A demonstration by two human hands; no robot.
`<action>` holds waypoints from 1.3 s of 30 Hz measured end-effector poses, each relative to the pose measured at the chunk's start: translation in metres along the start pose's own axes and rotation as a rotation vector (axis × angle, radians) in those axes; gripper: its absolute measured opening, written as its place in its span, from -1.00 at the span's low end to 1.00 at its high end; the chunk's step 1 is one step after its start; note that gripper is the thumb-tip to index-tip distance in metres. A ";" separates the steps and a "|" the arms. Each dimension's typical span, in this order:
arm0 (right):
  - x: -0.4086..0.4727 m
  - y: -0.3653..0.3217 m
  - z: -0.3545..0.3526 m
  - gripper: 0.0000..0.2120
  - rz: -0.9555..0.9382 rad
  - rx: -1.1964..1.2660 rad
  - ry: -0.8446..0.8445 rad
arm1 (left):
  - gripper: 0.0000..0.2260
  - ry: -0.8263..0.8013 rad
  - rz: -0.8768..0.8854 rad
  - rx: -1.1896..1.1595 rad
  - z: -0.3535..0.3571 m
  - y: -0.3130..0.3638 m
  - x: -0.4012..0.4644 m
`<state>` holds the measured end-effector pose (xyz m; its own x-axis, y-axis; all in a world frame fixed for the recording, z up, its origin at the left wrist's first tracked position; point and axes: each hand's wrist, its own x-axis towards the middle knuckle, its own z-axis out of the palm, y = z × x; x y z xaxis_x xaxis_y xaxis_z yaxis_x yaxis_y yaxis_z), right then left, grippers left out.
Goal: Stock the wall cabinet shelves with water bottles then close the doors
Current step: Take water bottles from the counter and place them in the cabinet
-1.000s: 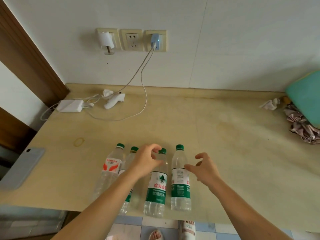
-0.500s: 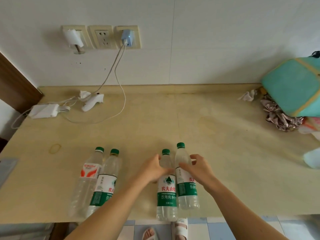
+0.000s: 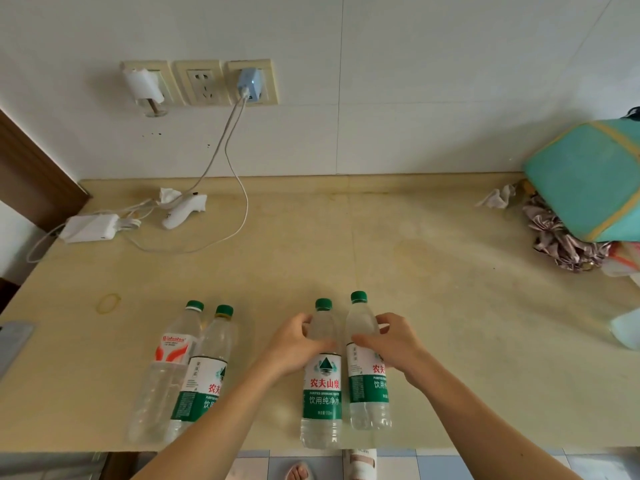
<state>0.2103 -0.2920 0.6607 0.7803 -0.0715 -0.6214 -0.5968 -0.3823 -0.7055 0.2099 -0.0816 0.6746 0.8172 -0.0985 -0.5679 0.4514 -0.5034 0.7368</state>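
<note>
Several green-capped water bottles stand near the front edge of a beige counter (image 3: pixel 433 278). My left hand (image 3: pixel 296 344) wraps the shoulder of a green-label bottle (image 3: pixel 322 389). My right hand (image 3: pixel 393 344) grips the bottle beside it (image 3: pixel 367 393), just to the right. Farther left stand a red-label bottle (image 3: pixel 166 368) and another green-label bottle (image 3: pixel 204 379), touching each other and untouched by my hands. No cabinet is in view.
A white power adapter (image 3: pixel 91 227), a white handheld device (image 3: pixel 183 209) and cables lie at the back left under wall sockets (image 3: pixel 201 83). A teal bag (image 3: pixel 588 178) and crumpled fabric (image 3: pixel 561 237) sit at the right. A rubber band (image 3: pixel 109 302) lies left.
Both hands have closed around the two right-hand bottles. The view has shifted right, and those two bottles now stand apart from the left pair.
</note>
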 end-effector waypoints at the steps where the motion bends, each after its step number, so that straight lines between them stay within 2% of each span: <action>1: 0.000 -0.001 -0.003 -0.39 -0.018 0.011 0.019 | -0.53 0.026 0.025 -0.001 -0.004 0.003 -0.003; 5: -0.007 -0.013 -0.017 -0.31 -0.221 0.021 0.168 | -0.52 0.140 0.164 0.018 -0.025 0.023 -0.008; 9: -0.019 -0.033 -0.027 -0.29 -0.486 0.011 0.302 | -0.32 0.266 0.312 -0.008 -0.040 0.048 -0.011; 14: -0.026 -0.043 -0.029 -0.31 -0.630 0.036 0.359 | -0.44 0.372 0.468 0.001 -0.038 0.055 -0.009; 21: -0.018 -0.028 -0.027 -0.31 -0.595 0.027 0.388 | -0.37 0.378 0.546 0.024 -0.029 0.041 -0.002; 29: -0.011 -0.023 -0.023 -0.25 -0.581 0.021 0.360 | -0.36 0.313 0.527 0.010 -0.034 0.028 0.002; 33: -0.002 -0.007 -0.022 -0.14 -0.469 0.116 0.240 | -0.25 0.296 0.427 -0.082 -0.025 0.012 0.002; 36: 0.006 0.009 -0.020 -0.06 -0.400 0.138 0.182 | -0.30 0.290 0.369 -0.154 -0.016 0.003 0.004; 39: 0.013 0.014 -0.019 -0.20 -0.407 0.157 0.160 | -0.33 0.302 0.333 -0.228 -0.007 0.001 0.011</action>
<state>0.2159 -0.3160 0.6492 0.9686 -0.0903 -0.2316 -0.2475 -0.2653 -0.9318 0.2219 -0.0776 0.6718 0.9822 0.0482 -0.1816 0.1878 -0.2830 0.9405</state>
